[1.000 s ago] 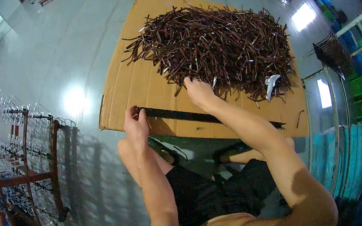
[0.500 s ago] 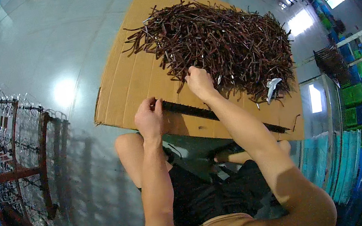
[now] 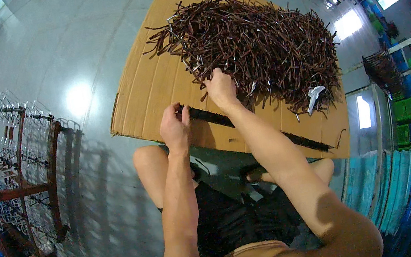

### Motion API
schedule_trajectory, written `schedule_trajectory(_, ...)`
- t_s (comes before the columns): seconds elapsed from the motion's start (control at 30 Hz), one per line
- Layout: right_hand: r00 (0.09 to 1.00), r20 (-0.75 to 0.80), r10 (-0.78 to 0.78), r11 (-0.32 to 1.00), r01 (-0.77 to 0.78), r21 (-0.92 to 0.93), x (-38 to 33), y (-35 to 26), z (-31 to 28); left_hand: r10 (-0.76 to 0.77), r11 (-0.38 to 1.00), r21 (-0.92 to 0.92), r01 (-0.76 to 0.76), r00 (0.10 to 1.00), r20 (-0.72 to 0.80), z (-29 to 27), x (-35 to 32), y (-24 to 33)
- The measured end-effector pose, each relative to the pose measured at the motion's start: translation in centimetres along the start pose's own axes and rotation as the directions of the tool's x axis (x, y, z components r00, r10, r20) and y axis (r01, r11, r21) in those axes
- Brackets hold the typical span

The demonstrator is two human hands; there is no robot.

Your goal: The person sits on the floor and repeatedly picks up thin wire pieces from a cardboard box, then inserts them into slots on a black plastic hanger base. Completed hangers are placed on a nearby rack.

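A long, thin black bar (image 3: 209,118) with small teeth along its edge lies slantwise across the near part of a cardboard sheet (image 3: 143,92). At its left end my left hand (image 3: 175,130) is closed, thumb and fingers pinching the bar. Farther off, my right hand (image 3: 222,91) is at the near edge of a big heap of thin dark brown strips (image 3: 256,41). Its fingers are drawn together among the strips; what they grip, if anything, is hidden. My right forearm crosses above the bar and covers its middle.
A crumpled white scrap (image 3: 315,97) lies at the heap's near right edge. A bent hook-like rod (image 3: 340,137) sticks up by the bar's right end. A rusty rack with wire hooks (image 3: 16,192) stands left; green crates (image 3: 405,109) and turquoise sheets (image 3: 381,182) are at right.
My right hand has shifted slightly left along the heap's near edge. My left hand stays at the bar's end, a little farther from me. The whole view has shifted slightly.
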State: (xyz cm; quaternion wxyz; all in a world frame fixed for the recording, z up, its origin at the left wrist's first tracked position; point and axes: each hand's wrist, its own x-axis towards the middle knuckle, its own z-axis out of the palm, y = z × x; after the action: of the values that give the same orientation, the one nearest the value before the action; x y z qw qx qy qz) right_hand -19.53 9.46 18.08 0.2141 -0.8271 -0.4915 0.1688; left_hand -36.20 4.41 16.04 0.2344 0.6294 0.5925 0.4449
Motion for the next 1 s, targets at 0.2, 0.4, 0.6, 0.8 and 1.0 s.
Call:
schedule_trajectory(0.2,0.91,0.4,0.11,0.907,-0.256,0.333,-1.5,0.5,-2.5,-0.107,0.984,-0.144,0.108,0.994,0.013,0.0,-0.2,-0.7)
schedule_trajectory(0.4,0.774,0.255,-0.579,0.789,0.611,-0.063,0.0,3.2,-3.0,-0.146,0.983,-0.103,0.154,0.986,0.075,-0.8,-0.2,0.6)
schedule_trajectory(0.6,0.595,0.281,-0.753,0.471,0.785,-0.402,1.9,2.7,-1.7,-0.18,0.981,-0.069,0.183,0.983,0.046,-1.0,-0.2,0.7)
schedule_trajectory(0.8,0.699,0.095,-0.709,0.705,0.706,0.069,2.1,0.9,-2.5,-0.211,0.976,-0.059,0.208,0.977,-0.038,-1.4,0.7,0.1)
schedule_trajectory(1.0,0.89,0.184,-0.417,0.888,0.355,0.293,-2.0,-2.6,-1.2,-0.159,0.985,-0.076,0.153,0.984,-0.079,-0.8,1.0,-0.3)
